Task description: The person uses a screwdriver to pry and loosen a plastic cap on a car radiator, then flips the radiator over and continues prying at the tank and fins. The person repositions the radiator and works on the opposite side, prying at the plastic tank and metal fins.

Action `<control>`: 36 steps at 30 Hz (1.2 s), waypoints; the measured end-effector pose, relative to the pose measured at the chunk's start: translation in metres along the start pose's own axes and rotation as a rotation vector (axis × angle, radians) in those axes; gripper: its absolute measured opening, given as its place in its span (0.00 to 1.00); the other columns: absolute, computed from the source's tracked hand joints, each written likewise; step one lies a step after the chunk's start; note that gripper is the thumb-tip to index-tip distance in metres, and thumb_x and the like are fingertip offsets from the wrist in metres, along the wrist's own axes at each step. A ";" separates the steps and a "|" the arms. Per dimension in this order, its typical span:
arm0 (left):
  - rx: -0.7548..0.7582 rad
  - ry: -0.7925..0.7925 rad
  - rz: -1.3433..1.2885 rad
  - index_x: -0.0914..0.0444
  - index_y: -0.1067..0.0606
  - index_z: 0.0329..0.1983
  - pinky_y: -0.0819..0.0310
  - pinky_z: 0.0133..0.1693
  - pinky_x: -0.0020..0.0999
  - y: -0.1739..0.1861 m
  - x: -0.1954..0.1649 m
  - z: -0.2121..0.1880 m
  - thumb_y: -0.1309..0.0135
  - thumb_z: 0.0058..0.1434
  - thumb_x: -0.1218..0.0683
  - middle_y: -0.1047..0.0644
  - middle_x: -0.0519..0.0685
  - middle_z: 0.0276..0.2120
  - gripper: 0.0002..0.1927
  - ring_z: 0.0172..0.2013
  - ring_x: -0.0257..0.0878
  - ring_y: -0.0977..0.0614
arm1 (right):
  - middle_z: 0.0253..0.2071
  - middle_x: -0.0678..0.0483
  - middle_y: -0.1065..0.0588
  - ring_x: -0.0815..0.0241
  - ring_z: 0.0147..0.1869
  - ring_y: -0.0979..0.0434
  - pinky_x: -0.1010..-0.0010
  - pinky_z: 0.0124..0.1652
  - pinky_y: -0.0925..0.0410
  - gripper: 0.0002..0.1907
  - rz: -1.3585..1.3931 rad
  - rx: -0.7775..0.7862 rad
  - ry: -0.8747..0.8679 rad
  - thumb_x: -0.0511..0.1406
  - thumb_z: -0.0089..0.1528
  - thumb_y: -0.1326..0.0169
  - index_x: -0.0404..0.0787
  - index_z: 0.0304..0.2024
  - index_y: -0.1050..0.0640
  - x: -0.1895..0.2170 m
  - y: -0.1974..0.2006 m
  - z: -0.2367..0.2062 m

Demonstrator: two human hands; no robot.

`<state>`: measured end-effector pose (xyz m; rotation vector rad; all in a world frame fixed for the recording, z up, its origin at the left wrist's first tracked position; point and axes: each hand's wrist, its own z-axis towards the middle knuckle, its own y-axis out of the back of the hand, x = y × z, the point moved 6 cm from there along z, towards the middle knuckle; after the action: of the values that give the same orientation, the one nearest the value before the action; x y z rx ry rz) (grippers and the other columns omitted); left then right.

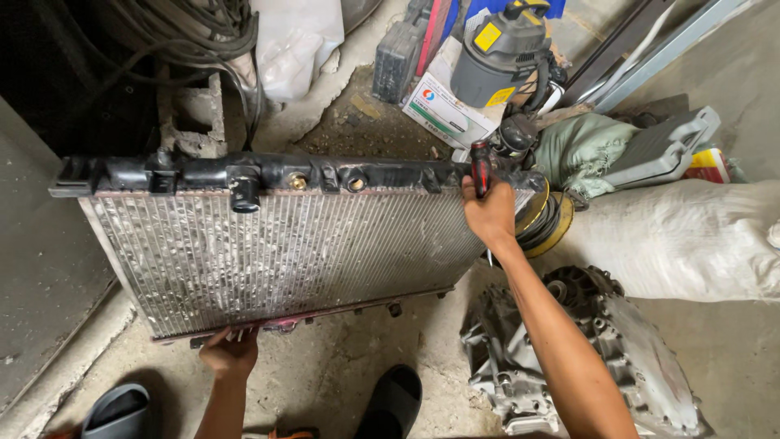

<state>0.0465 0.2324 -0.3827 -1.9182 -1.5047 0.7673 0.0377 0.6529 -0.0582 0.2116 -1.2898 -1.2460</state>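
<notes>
A car radiator (pixel 292 252) with a grey finned core and a black plastic tank (pixel 276 173) along its far edge lies tilted on the concrete floor. My left hand (pixel 230 352) grips the radiator's near bottom edge from below. My right hand (pixel 490 213) is at the radiator's far right corner, shut on a screwdriver (pixel 481 168) with a red and black handle that stands upright against the end of the tank.
A metal gearbox casing (pixel 642 366) lies at the lower right beside a white sack (pixel 691 244). A grey vacuum canister (pixel 500 53), a cardboard box (pixel 443 110) and cables (pixel 195 32) crowd the back. Two dark sandals (pixel 114 410) sit near the bottom edge.
</notes>
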 end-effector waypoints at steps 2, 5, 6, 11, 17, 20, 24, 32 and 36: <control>0.004 0.000 0.008 0.59 0.33 0.66 0.42 0.67 0.66 -0.004 0.000 -0.002 0.49 0.46 0.59 0.34 0.53 0.51 0.38 0.56 0.54 0.30 | 0.20 0.49 0.24 0.57 0.23 0.24 0.61 0.30 0.32 0.14 -0.014 -0.020 0.026 0.37 0.64 0.44 0.32 0.31 0.23 0.002 0.004 -0.001; -0.009 0.006 0.002 0.59 0.33 0.66 0.42 0.68 0.64 -0.012 0.002 -0.004 0.49 0.47 0.59 0.35 0.53 0.51 0.38 0.55 0.52 0.31 | 0.20 0.48 0.24 0.56 0.23 0.23 0.62 0.30 0.32 0.15 -0.057 -0.005 -0.005 0.38 0.65 0.43 0.31 0.28 0.23 -0.001 0.008 0.000; -0.019 0.010 -0.001 0.60 0.33 0.66 0.42 0.68 0.64 -0.014 0.003 -0.004 0.49 0.47 0.59 0.36 0.53 0.51 0.38 0.55 0.52 0.31 | 0.20 0.48 0.24 0.56 0.23 0.23 0.62 0.30 0.32 0.17 -0.076 0.009 -0.030 0.38 0.65 0.43 0.31 0.27 0.23 -0.002 0.007 0.000; -0.085 0.032 0.074 0.66 0.34 0.61 0.36 0.66 0.53 -0.016 0.003 -0.009 0.52 0.53 0.59 0.31 0.55 0.53 0.29 0.56 0.52 0.29 | 0.21 0.47 0.24 0.54 0.24 0.23 0.61 0.31 0.32 0.17 -0.059 0.014 -0.023 0.39 0.66 0.43 0.32 0.28 0.24 0.001 0.017 -0.011; -0.044 -0.019 1.014 0.64 0.27 0.48 0.22 0.35 0.46 0.036 -0.001 -0.064 0.55 0.65 0.50 0.22 0.54 0.44 0.16 0.36 0.49 0.20 | 0.22 0.45 0.23 0.49 0.27 0.20 0.58 0.33 0.31 0.16 -0.081 -0.004 0.014 0.41 0.66 0.44 0.32 0.33 0.24 0.008 0.052 -0.067; 0.169 0.085 1.625 0.64 0.27 0.51 0.23 0.40 0.46 0.053 0.008 -0.091 0.54 0.66 0.50 0.23 0.55 0.48 0.17 0.42 0.51 0.21 | 0.27 0.37 0.24 0.36 0.33 0.21 0.51 0.36 0.31 0.16 -0.211 -0.052 0.146 0.41 0.66 0.43 0.31 0.36 0.23 0.015 0.063 -0.082; 0.677 0.141 2.464 0.64 0.26 0.56 0.24 0.47 0.47 0.031 0.011 -0.118 0.52 0.67 0.49 0.24 0.57 0.53 0.19 0.50 0.52 0.22 | 0.30 0.31 0.25 0.28 0.37 0.23 0.45 0.40 0.31 0.19 -0.299 -0.047 0.140 0.43 0.66 0.45 0.29 0.39 0.23 0.010 0.067 -0.099; 1.041 0.075 3.167 0.61 0.28 0.64 0.32 0.60 0.46 -0.112 -0.071 -0.226 0.52 0.67 0.46 0.26 0.55 0.61 0.25 0.61 0.51 0.26 | 0.33 0.29 0.24 0.27 0.42 0.22 0.43 0.45 0.29 0.23 -0.415 -0.015 0.155 0.46 0.67 0.45 0.28 0.41 0.22 0.011 0.083 -0.126; 0.932 0.111 3.145 0.55 0.27 0.64 0.35 0.64 0.45 -0.156 -0.152 -0.261 0.58 0.69 0.39 0.27 0.50 0.63 0.26 0.64 0.48 0.28 | 0.36 0.28 0.23 0.26 0.44 0.21 0.43 0.49 0.29 0.24 -0.550 0.080 0.147 0.47 0.66 0.45 0.29 0.43 0.21 0.014 0.094 -0.133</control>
<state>0.1082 0.0916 -0.0795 1.2512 -2.4563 -1.1755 0.1937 0.6134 -0.0297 0.7405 -1.1910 -1.6045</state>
